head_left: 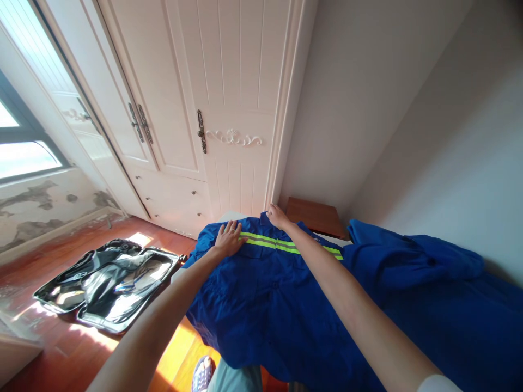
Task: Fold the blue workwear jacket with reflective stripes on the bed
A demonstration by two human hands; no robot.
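Observation:
A blue work jacket (261,294) with yellow-green and silver reflective stripes lies spread out in front of me, its collar at the far edge. My left hand (229,238) rests on its upper left part, fingers spread flat over the cloth beside the end of the stripe. At the collar, my right hand (278,216) is closed with its fingers pinched on the collar's edge. My right forearm crosses above the jacket and hides part of the stripe and the chest. More blue clothing (417,258) lies bunched to the right.
An open suitcase (118,283) with things inside lies on the wooden floor at the left. White wardrobe doors (237,65) stand ahead, with a brown wooden stand (314,214) beside them. A grey wall (461,163) rises at the right. My slippered foot (203,373) shows below.

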